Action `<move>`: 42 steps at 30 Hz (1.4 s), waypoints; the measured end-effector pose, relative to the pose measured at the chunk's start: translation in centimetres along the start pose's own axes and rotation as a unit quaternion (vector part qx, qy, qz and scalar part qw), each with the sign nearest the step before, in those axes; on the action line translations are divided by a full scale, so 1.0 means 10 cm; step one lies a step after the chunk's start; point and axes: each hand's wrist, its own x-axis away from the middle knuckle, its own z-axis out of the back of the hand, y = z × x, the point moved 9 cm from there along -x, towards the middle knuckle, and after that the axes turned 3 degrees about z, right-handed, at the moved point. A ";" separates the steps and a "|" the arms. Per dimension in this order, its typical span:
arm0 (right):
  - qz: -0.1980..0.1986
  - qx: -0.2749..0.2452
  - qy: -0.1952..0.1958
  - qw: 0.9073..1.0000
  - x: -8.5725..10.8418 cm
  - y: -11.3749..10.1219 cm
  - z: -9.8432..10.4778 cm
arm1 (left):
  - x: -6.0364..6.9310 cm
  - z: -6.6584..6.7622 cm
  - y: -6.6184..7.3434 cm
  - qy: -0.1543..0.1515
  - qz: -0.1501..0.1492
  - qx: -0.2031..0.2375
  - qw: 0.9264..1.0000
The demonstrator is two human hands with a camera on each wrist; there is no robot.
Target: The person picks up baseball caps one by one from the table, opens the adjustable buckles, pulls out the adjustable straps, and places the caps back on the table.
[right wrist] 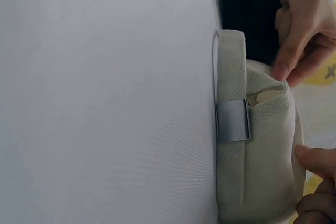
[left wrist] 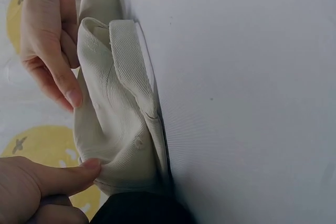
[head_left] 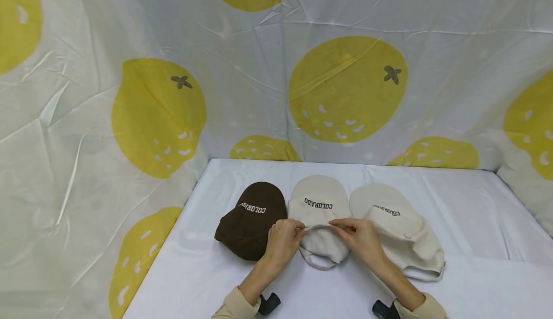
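Makeshift recording booth, by the look of it; can't tell the building type. Evidence: creased lemon-print sheeting (head_left: 242, 69) walling off back and sides, white-covered table (head_left: 186, 280) right up against it, black devices (head_left: 270, 303) at both wrists.

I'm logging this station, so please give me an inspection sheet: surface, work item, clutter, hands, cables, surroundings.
Surface: white cloth, with creases at the right.
Work item: middle beige cap, lettered COLORADO, with a metal buckle on its strap.
Clutter: nothing seen beyond a brown cap on the left and another beige cap on the right.
Hands: left hand and right hand both pinch the middle cap's fabric.
Cables: nothing seen.
Surroundings: lemon-print curtain behind.
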 end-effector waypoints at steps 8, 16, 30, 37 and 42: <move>0.006 -0.006 0.011 1.000 0.00 -0.02 0.05 | -0.02 0.08 0.02 0.026 -0.015 0.019 0.999; 0.022 -0.039 0.029 0.999 -0.03 -0.13 0.19 | -0.08 0.28 0.09 0.044 -0.038 0.098 0.993; 0.001 -0.080 0.030 0.996 -0.09 -0.32 0.34 | -0.19 0.55 0.12 0.034 -0.092 0.263 0.960; 0.018 -0.093 0.039 0.995 -0.09 -0.42 0.38 | -0.21 0.61 0.14 0.042 -0.115 0.305 0.945; 0.035 -0.110 0.048 0.992 -0.10 -0.50 0.41 | -0.23 0.68 0.18 0.055 -0.133 0.311 0.939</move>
